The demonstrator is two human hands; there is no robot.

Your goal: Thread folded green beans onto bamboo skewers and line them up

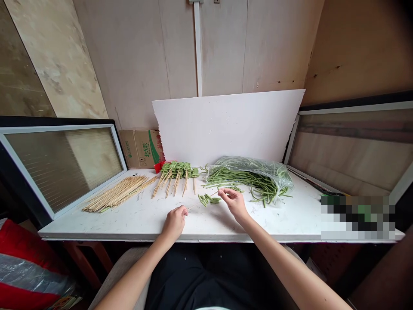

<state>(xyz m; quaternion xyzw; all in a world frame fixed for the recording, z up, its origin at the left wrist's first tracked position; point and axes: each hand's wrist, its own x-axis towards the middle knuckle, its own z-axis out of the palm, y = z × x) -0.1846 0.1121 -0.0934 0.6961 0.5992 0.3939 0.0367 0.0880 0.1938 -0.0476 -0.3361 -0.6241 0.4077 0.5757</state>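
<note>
My left hand is closed round the lower end of a thin bamboo skewer, which slants up to the right. My right hand pinches at the skewer's far end, where a bit of green shows at the fingertips, seemingly a cut bean piece. Short cut green bean pieces lie on the table around the skewer, just left of my right fingers. More cut pieces sit behind that hand. Farther back, finished bean skewers are stacked, their bare sticks pointing toward me.
Loose bamboo skewers lie in a pile at the left. A clear plastic bag of long green beans rests at the back right. Behind stand a cardboard box and a white board. Framed glass panels flank the white table.
</note>
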